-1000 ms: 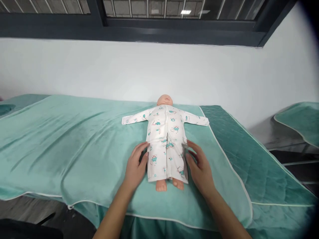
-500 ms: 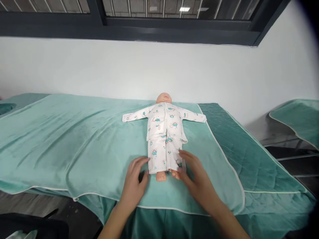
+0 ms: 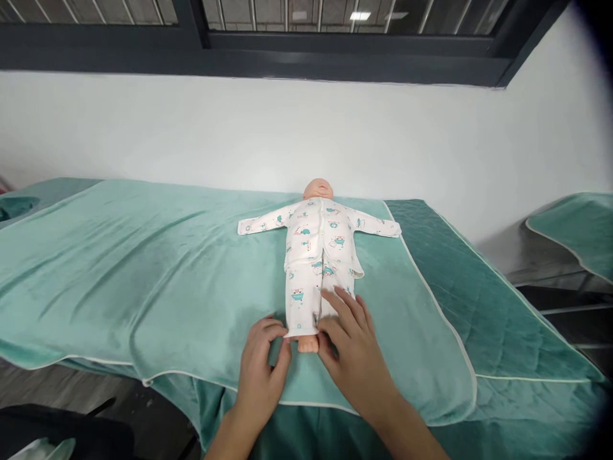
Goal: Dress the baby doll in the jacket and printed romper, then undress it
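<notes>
A baby doll (image 3: 318, 188) lies on its back, head toward the wall, arms spread. It wears a white printed shirt (image 3: 311, 227) with long sleeves and matching white pants (image 3: 302, 294). My left hand (image 3: 262, 364) pinches the left outer edge of the pants' left cuff between thumb and fingers. At the inner edge of that same cuff, the thumb and index finger of my right hand (image 3: 352, 348) are closed on the fabric, its other fingers lying over the right pant leg. One doll foot (image 3: 308, 344) shows below the cuff; the other is hidden behind my right hand.
Under the doll a light green blanket (image 3: 215, 255) with white piping covers the bed. A darker quilted green cover (image 3: 460, 275) shows at the right. Behind stands a white wall (image 3: 268, 134) below a dark window frame (image 3: 335, 61). A black object (image 3: 67, 428) is at lower left.
My right hand has moved left from the right pant leg to the left cuff. My left hand has closed on that cuff's outer edge. The view has shifted slightly.
</notes>
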`<state>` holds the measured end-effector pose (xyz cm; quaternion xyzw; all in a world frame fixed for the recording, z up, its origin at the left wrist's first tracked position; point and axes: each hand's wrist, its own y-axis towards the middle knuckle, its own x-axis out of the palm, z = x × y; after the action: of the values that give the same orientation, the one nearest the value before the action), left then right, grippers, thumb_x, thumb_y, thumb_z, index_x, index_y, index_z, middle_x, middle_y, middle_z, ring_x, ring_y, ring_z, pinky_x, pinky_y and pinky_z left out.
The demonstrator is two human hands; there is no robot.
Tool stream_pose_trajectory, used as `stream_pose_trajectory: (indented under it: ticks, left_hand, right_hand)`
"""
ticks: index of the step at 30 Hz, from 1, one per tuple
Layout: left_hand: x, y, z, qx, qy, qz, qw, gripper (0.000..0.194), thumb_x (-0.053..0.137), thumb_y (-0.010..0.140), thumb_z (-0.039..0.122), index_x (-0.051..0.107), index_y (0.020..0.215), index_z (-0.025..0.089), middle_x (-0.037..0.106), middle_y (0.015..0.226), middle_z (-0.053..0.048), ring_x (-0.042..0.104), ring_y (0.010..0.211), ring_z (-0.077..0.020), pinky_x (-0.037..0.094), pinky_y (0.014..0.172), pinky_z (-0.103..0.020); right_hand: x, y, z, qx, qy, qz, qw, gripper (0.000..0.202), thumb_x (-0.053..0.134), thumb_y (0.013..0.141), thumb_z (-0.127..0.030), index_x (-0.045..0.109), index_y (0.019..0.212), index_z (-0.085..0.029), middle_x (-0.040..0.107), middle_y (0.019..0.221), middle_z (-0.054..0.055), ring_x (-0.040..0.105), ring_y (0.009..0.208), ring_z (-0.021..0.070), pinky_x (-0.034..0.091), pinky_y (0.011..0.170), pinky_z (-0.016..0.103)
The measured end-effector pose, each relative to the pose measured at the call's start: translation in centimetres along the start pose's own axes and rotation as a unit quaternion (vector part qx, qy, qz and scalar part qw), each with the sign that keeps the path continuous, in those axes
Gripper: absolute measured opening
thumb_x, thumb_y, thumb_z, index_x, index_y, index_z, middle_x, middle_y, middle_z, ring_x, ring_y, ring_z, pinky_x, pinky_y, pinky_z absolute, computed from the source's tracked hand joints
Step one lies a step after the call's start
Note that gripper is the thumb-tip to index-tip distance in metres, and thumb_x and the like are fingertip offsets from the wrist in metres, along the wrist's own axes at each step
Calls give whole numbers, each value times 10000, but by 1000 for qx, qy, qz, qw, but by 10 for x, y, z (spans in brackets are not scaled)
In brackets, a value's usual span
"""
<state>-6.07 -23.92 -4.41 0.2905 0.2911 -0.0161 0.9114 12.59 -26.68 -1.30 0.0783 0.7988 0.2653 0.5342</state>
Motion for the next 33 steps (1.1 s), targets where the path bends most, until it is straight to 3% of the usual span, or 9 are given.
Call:
stream_pose_trajectory:
  ticks: [5, 10, 14, 19, 27, 33]
  left_hand:
    - [-1, -6, -3, -33, 18, 3, 999, 109, 512, 915, 178, 546, 1000, 235, 606, 1020, -58, 603, 991, -208, 531, 829, -373]
    - [4, 1, 24, 38, 30, 1, 999, 336, 538, 886, 152, 511, 1201, 264, 550, 1229, -99, 524, 1202, -252, 501, 969, -448]
    - [19, 15, 50, 77, 125, -69, 987, 358, 556, 855, 140, 539, 1199, 236, 508, 1353, -124, 411, 1348, -320, 419, 1069, -548]
    - [38, 29, 57, 73, 209, -74, 972, 214, 545, 863, 140, 612, 1056, 203, 518, 1373, -140, 379, 1379, -372, 398, 1063, -602]
    - [37, 21, 50, 77, 111, -8, 991, 151, 552, 856, 102, 584, 960, 206, 519, 1339, -113, 405, 1355, -310, 408, 1070, -528]
    - [26, 7, 41, 57, 30, -34, 997, 155, 538, 890, 124, 577, 1013, 210, 467, 1401, -109, 393, 1364, -276, 404, 1078, -471]
  right_hand:
    - [-7, -14, 3, 8, 75, 9, 997, 152, 538, 894, -135, 568, 990, -249, 484, 1446, 58, 326, 1426, 295, 299, 1152, 609]
    - [-11, -36, 22, 134, 199, 73, 968, 324, 459, 951, -147, 494, 1247, -276, 460, 1416, 100, 448, 1329, 240, 468, 1054, 488]
    - [-1, -49, 33, 173, 187, 68, 964, 346, 474, 942, -169, 466, 1275, -262, 490, 1326, 118, 497, 1247, 254, 482, 1023, 499]
    - [10, -46, 36, 180, 143, 43, 972, 262, 561, 918, -204, 520, 1169, -266, 577, 1125, 86, 578, 1049, 268, 529, 867, 469]
    - [-9, -39, 34, 131, 193, 65, 970, 116, 510, 931, -152, 546, 993, -243, 571, 968, 46, 602, 877, 190, 508, 750, 308]
    - [-14, -56, 36, 120, 212, -6, 970, 171, 486, 939, -148, 548, 1062, -248, 585, 1041, 58, 598, 949, 183, 506, 812, 296]
